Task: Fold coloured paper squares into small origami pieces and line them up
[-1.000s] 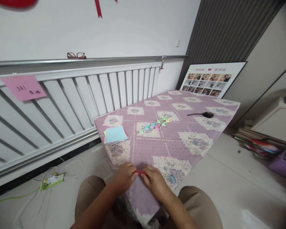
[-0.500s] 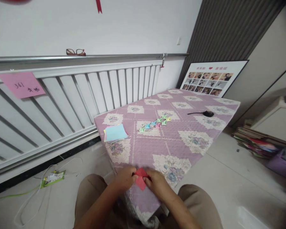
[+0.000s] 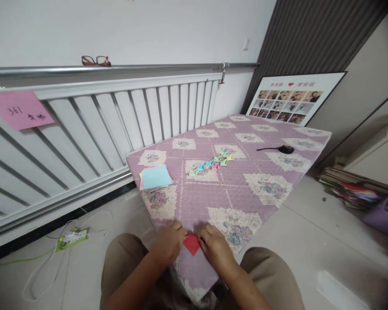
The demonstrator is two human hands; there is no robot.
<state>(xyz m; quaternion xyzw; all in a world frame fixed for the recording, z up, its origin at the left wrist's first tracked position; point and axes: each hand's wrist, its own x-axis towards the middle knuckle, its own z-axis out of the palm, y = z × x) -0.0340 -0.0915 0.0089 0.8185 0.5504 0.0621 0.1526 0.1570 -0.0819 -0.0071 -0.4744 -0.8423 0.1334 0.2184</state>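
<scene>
A small red piece of paper (image 3: 192, 245), folded to a downward-pointing triangle, lies at the near corner of the cloth-covered table (image 3: 210, 196). My left hand (image 3: 172, 242) pinches its left corner, fingers curled. On the other side, my right hand (image 3: 214, 246) has thumb and fingers closed on its right corner. Farther up the table is a row of small folded paper pieces (image 3: 209, 163) in green, blue, pink and yellow. To their left sits a stack of coloured paper squares (image 3: 156, 177), a blue one on top.
A black ladle-like object (image 3: 285, 149) lies at the table's right. Behind stand a white radiator (image 3: 142, 114) and a pipe with glasses (image 3: 96, 61) on it. A photo board (image 3: 287, 97) leans at the back. A power strip (image 3: 73, 239) with cables is on the floor at left.
The red paper has gone from a diamond to a triangle, its upper point folded down. Both hands stay at its sides. The camera view has shifted slightly.
</scene>
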